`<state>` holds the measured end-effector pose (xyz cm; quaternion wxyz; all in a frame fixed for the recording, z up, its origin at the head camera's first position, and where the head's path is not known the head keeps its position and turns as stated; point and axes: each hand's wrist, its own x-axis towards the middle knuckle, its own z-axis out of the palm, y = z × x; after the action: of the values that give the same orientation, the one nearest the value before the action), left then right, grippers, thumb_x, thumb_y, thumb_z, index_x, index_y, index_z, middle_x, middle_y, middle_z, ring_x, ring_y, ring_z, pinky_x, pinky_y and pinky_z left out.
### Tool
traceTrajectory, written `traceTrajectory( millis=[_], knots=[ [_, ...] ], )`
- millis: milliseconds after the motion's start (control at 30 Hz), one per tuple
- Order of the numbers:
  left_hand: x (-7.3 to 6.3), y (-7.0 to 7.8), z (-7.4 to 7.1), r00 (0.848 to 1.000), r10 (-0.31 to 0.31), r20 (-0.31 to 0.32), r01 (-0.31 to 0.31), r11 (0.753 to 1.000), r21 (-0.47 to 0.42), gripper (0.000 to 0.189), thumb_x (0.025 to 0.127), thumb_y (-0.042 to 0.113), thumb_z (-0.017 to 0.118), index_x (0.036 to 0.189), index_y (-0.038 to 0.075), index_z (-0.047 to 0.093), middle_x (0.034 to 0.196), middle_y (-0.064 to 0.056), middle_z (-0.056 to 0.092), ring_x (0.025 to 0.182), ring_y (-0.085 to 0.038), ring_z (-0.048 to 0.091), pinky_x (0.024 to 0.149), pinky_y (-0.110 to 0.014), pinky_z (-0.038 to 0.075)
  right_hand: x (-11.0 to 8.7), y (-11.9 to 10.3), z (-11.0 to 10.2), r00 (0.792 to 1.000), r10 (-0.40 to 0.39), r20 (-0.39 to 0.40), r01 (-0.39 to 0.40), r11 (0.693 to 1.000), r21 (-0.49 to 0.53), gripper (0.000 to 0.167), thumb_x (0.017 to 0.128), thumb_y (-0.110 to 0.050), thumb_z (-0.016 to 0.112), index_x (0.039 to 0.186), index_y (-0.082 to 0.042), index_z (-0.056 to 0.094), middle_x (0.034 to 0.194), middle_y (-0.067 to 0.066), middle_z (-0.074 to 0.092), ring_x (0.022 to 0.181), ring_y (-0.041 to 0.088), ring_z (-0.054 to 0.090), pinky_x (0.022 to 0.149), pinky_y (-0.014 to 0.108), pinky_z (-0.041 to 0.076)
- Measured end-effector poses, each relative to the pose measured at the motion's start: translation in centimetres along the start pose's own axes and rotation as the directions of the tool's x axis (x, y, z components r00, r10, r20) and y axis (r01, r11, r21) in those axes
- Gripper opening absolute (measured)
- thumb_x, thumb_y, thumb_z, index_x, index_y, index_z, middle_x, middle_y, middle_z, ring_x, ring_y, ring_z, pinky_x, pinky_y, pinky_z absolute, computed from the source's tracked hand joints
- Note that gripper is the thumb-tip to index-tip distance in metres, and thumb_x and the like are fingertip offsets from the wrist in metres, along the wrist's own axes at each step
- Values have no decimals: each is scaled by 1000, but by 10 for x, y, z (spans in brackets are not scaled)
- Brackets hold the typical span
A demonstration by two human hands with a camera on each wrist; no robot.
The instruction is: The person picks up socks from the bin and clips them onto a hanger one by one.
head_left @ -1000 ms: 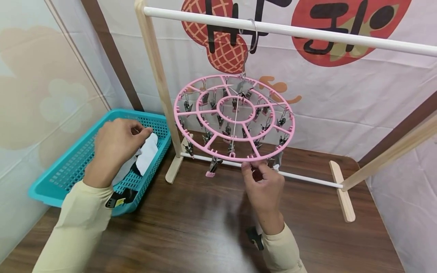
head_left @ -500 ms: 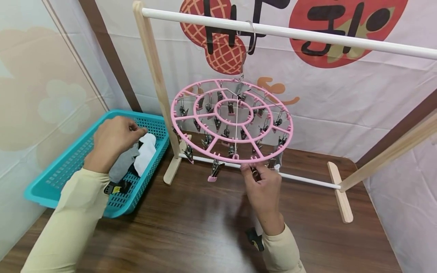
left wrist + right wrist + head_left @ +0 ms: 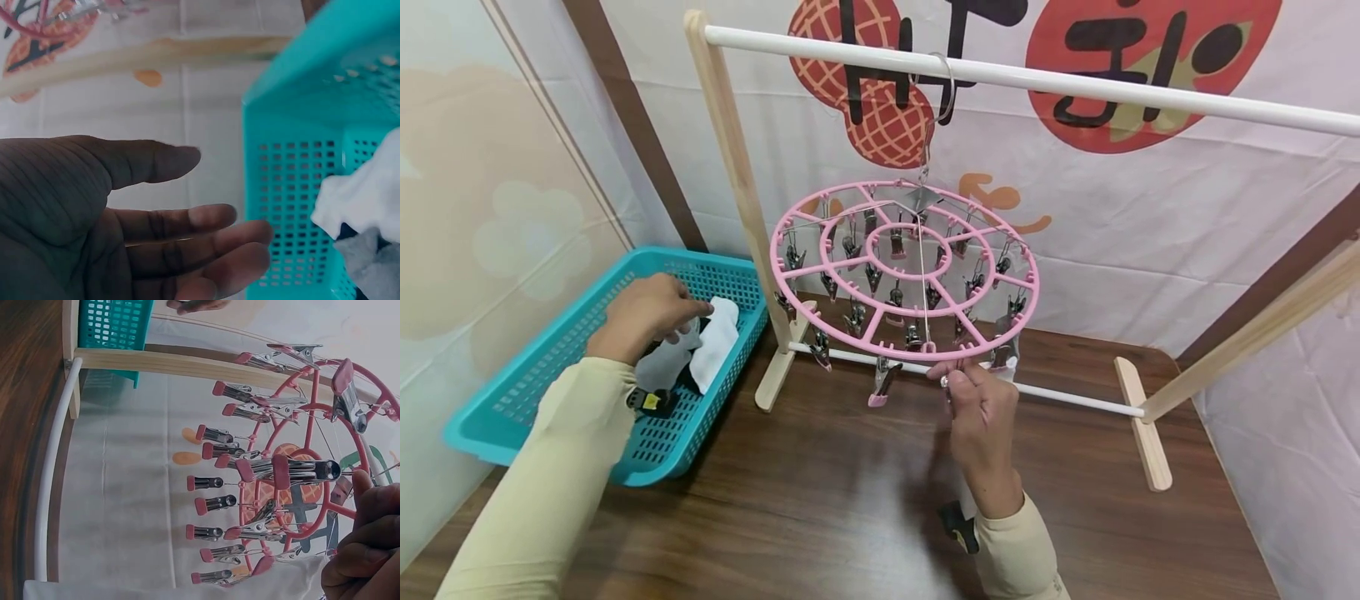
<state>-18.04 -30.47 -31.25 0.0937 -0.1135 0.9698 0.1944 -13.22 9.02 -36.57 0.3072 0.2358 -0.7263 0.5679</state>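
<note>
A round pink clip hanger (image 3: 865, 337) with several metal clothes pegs hangs from the rack's top bar. Under its front rim, my right hand (image 3: 987, 417) pinches a metal peg (image 3: 946, 385) between thumb and finger. In the right wrist view, that hand's curled fingers (image 3: 369, 550) are right beside the pink rings. My left hand (image 3: 643, 317) is over the turquoise basket (image 3: 576, 333), thumb apart from loosely bent fingers (image 3: 206, 250), nothing between them. White cloth (image 3: 715, 343), sock-like in shape, and grey cloth (image 3: 664, 367) lie in the basket near this hand.
The rack has wooden posts (image 3: 730, 158), a white top bar (image 3: 1037, 77) and a low white bar (image 3: 1075, 400) over the brown tabletop (image 3: 820, 500). White cloth (image 3: 1011, 365) hangs behind the right hand. A printed fabric backdrop (image 3: 1097, 275) stands behind.
My left hand has lowered a little over the basket, its fingers loosening. The right thumb has shifted onto the peg, and the hanger has turned slightly. The head view has shifted slightly.
</note>
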Motion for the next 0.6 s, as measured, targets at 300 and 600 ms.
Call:
traceTrajectory(
  millis=[300,600],
  knots=[
    [32,-23,5,985,-76,156,96,988,-122,47,92,35,60,106,-10,62,81,-16,65,66,-25,66,58,-33,54,-5,3,-2,999,26,-18,-24,996,91,27,82,2,44,78,-3,70,48,-1,43,41,7,35,37,23,28],
    [50,-48,25,993,-48,111,58,995,-86,47,90,35,62,104,-9,62,93,-22,59,78,-29,55,67,-42,50,-6,7,-1,999,7,-51,-3,998,61,23,81,1,46,77,-2,68,63,4,61,51,9,43,46,22,35]
  ],
)
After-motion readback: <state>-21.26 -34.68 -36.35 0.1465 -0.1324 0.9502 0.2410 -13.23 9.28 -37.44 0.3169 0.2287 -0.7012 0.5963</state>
